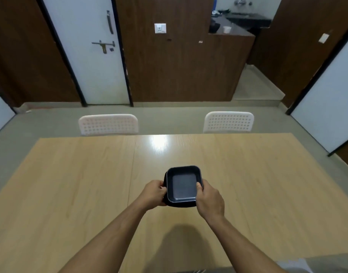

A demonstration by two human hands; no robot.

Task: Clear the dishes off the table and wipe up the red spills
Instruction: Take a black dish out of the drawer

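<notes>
- The stacked black square dishes (pixel 183 186) sit between the two hands, above the middle of the near half of the bench (pixel 70 184); whether they rest on it or are lifted cannot be told.
- The left hand (pixel 154 193) clamps the dishes' left rim, the right hand (pixel 209 198) the right rim, thumb over the edge; both sets of fingers are closed on the stack.
- Both hands are equally near, so the carry is likely two-handed.
- No red spills show on the bench around the dishes.
</notes>
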